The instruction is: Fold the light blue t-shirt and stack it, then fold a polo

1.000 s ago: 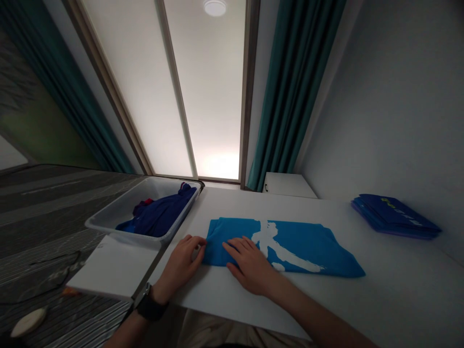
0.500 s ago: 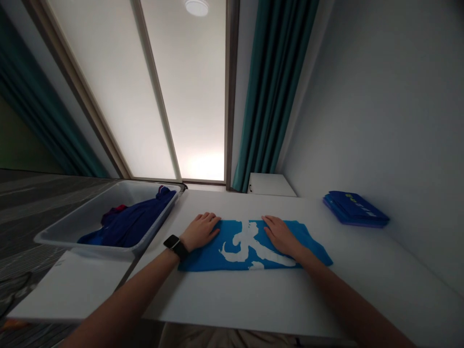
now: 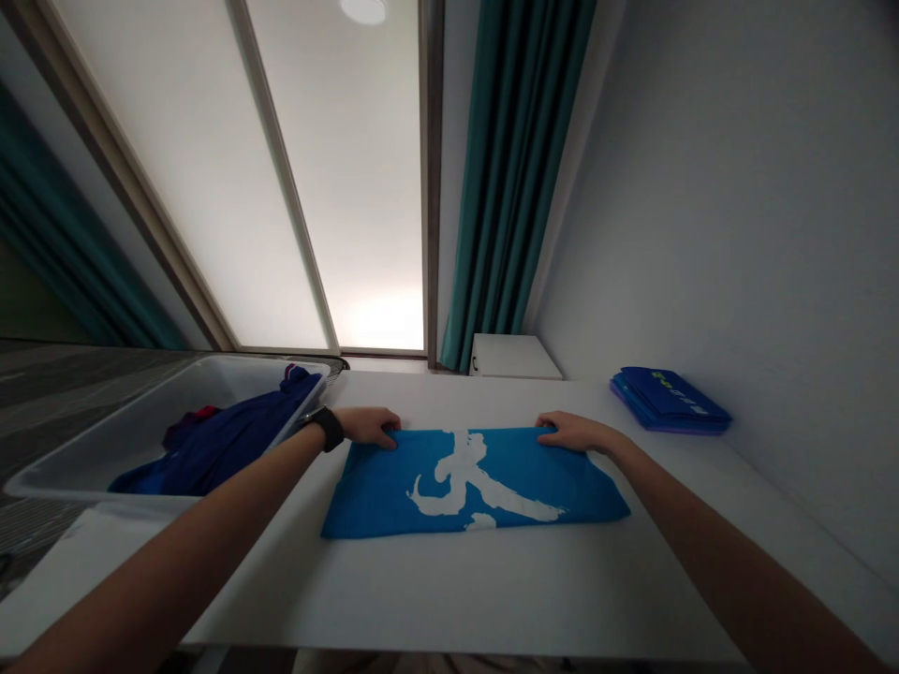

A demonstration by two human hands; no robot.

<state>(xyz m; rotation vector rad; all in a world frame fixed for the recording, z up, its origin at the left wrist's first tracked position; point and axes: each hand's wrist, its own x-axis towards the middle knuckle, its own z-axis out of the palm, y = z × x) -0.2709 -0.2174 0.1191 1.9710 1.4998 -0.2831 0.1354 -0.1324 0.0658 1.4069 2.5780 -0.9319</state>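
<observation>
A folded blue T-shirt (image 3: pixel 428 473) with a large white brush-stroke print lies flat on the white table (image 3: pixel 449 590) in front of me. At its far left corner, my left hand (image 3: pixel 369 427) pinches the edge between thumb and fingers; a black watch (image 3: pixel 327 428) is on that wrist. My right hand (image 3: pixel 570 431) is closed on the far edge toward the right, thumb on top and fingertips curled behind the fabric.
A translucent plastic bin (image 3: pixel 161 393) with rumpled dark blue clothes (image 3: pixel 225 440) and a bit of red stands at the left. Folded blue garments (image 3: pixel 670 401) are stacked at the right by the wall. A white cabinet (image 3: pixel 516 358) stands beyond the table.
Both hands, earlier lying flat on the T-shirt, have moved outward along its far edge and closed on it. The view has shifted slightly to the right.
</observation>
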